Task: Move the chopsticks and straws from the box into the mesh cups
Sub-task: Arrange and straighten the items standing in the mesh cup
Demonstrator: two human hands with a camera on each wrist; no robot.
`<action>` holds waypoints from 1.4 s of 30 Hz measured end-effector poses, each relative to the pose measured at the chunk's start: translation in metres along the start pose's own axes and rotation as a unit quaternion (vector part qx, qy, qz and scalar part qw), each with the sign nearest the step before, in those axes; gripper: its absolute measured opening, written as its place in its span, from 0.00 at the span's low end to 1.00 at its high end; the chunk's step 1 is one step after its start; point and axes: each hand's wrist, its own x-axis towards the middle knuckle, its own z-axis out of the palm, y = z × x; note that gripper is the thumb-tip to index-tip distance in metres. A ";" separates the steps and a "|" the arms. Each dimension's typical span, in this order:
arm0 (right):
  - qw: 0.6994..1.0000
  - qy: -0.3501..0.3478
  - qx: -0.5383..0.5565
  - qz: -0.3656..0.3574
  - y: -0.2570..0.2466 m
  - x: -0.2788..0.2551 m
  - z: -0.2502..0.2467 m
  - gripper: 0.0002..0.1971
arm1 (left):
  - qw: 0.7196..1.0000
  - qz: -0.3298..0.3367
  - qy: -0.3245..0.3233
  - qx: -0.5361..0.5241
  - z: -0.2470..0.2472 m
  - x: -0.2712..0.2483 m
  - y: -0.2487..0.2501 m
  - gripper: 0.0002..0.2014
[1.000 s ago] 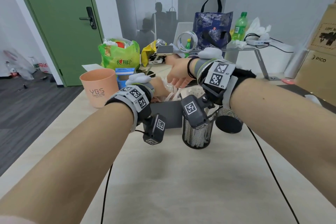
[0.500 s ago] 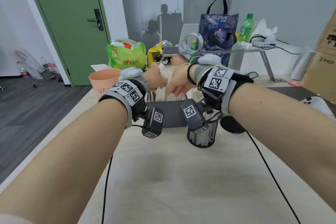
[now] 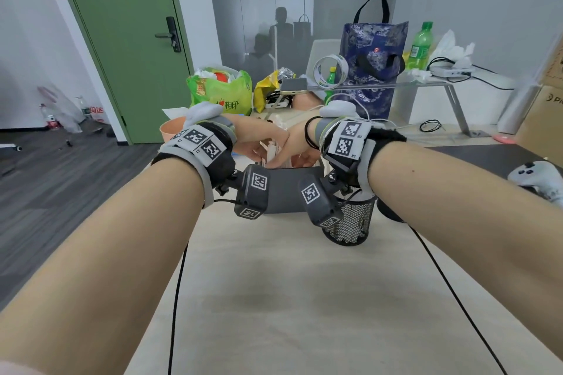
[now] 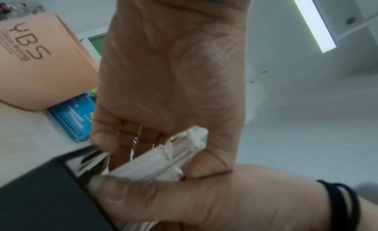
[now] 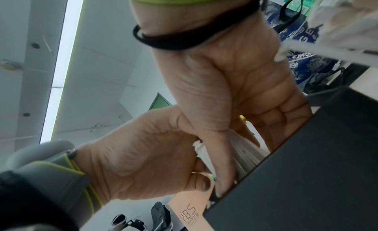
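The dark box (image 3: 286, 189) stands mid-table with white wrapped sticks in it. Both hands meet above its open top. My left hand (image 3: 256, 146) grips a bundle of white paper-wrapped chopsticks or straws (image 4: 169, 153) between thumb and curled fingers. My right hand (image 3: 294, 155) holds the same bundle (image 5: 243, 153), its thumb pressed along it down to the box rim (image 5: 286, 153). One black mesh cup (image 3: 350, 222) stands right of the box, under my right wrist. A second dark cup (image 3: 388, 213) is mostly hidden behind my right forearm.
A peach bin (image 4: 40, 64) and a blue packet (image 4: 71, 116) sit left of the box. Bags, bottles and a glass side table crowd the far end. A white controller (image 3: 536, 176) lies at the right edge. Bare tabletop (image 3: 289, 298) lies in front of the box.
My left hand has come up out of the box with the white bundle. My right hand has closed in on it, and both hands now sit slightly lower over the box.
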 end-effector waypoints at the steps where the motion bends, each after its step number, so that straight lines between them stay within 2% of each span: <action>1: 1.000 0.007 0.000 -0.004 -0.002 0.000 0.001 0.33 | 1.000 0.004 0.007 -0.002 -0.001 0.000 -0.001 0.04; 4: 1.000 0.019 -0.007 -0.006 -0.010 0.002 0.007 0.34 | 0.999 0.021 0.038 -0.014 -0.002 0.003 -0.006 0.04; 5: 1.000 0.014 -0.016 -0.011 -0.010 -0.001 0.008 0.30 | 0.999 0.022 0.042 -0.010 -0.002 0.004 -0.007 0.05; 7: 0.999 0.016 -0.024 -0.024 -0.010 -0.002 0.008 0.10 | 0.999 0.019 0.050 -0.011 -0.002 0.003 -0.009 0.04; 8: 0.999 0.021 -0.019 -0.037 -0.010 -0.003 0.010 0.07 | 0.998 0.018 0.055 -0.014 -0.003 0.005 -0.010 0.06; 9: 0.999 0.018 -0.009 -0.038 -0.011 -0.003 0.012 0.08 | 0.998 0.017 0.056 -0.019 -0.003 0.005 -0.010 0.08; 11: 0.999 0.008 0.027 -0.019 -0.012 0.002 0.016 0.26 | 0.998 0.024 0.057 -0.016 -0.001 0.004 -0.009 0.10; 12: 0.999 0.000 0.040 -0.009 -0.013 0.008 0.017 0.33 | 0.998 0.029 0.054 -0.012 0.000 0.004 -0.009 0.11; 13: 0.999 0.000 0.051 -0.005 -0.012 0.009 0.018 0.36 | 0.998 0.032 0.054 -0.013 0.001 0.005 -0.008 0.10; 15: 0.997 0.037 0.069 -0.017 -0.013 0.005 0.017 0.33 | 0.996 0.045 0.067 -0.027 0.001 0.003 -0.006 0.05; 18: 0.988 0.121 0.085 -0.043 -0.008 0.000 0.009 0.25 | 0.990 0.084 0.104 -0.048 -0.001 -0.001 -0.002 0.08; 21: 0.979 0.182 0.074 -0.061 -0.005 -0.005 0.001 0.24 | 0.982 0.133 0.106 -0.081 -0.004 -0.005 0.002 0.07; 24: 0.973 0.203 0.096 -0.054 0.001 -0.011 -0.005 0.26 | 0.981 0.135 0.090 -0.107 -0.002 -0.005 0.002 0.01; 28: 0.956 0.239 0.163 -0.052 0.006 -0.022 -0.020 0.26 | 0.979 0.111 0.114 -0.129 0.000 0.001 0.001 0.18; 29: 0.954 0.242 0.171 -0.046 0.006 -0.025 -0.022 0.27 | 0.979 0.105 0.114 -0.132 0.001 0.001 0.002 0.18; 31: 0.950 0.241 0.192 -0.044 0.008 -0.027 -0.023 0.31 | 0.985 0.082 0.111 -0.107 0.007 0.002 0.004 0.14; 34: 0.940 0.250 0.225 -0.058 0.014 -0.026 -0.022 0.37 | 0.994 0.038 0.097 -0.018 0.018 0.007 0.000 0.23; 37: 0.930 0.263 0.244 -0.081 0.018 -0.030 -0.026 0.21 | 0.993 0.027 0.099 0.049 0.024 0.010 0.001 0.34; 39: 0.924 0.270 0.253 -0.093 0.018 -0.033 -0.028 0.16 | 0.984 0.029 0.130 0.120 0.026 0.013 0.002 0.46; 40: 0.923 0.275 0.252 -0.096 0.018 -0.033 -0.028 0.17 | 0.977 0.031 0.149 0.147 0.027 0.014 0.003 0.46; 42: 0.922 0.284 0.240 -0.103 0.017 -0.035 -0.028 0.16 | 0.970 0.032 0.180 0.161 0.030 0.017 0.006 0.35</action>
